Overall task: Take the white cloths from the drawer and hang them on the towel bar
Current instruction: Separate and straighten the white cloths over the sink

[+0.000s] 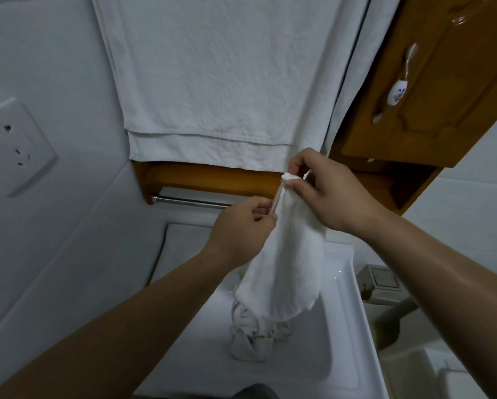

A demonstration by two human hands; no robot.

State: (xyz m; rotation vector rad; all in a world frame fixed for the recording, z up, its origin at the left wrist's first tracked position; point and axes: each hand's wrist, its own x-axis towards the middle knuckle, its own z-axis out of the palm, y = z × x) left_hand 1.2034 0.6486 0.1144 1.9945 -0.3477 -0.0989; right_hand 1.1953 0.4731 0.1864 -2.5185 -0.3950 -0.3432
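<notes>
A small white cloth [287,266] hangs between both hands over the open white drawer [353,312]. My right hand [325,191] pinches its top corner. My left hand [241,226] grips its left edge just below. A crumpled white cloth [256,335] lies in the drawer under it. The metal towel bar [189,201] runs under a wooden shelf, just left of my hands; its right end is hidden by them. A large white towel [212,82] hangs on the wall above.
A wooden cabinet door [431,82] with a ceramic handle [397,93] stands open at upper right. A wall socket [14,145] is on the left tile wall. A grey box [382,283] sits right of the drawer.
</notes>
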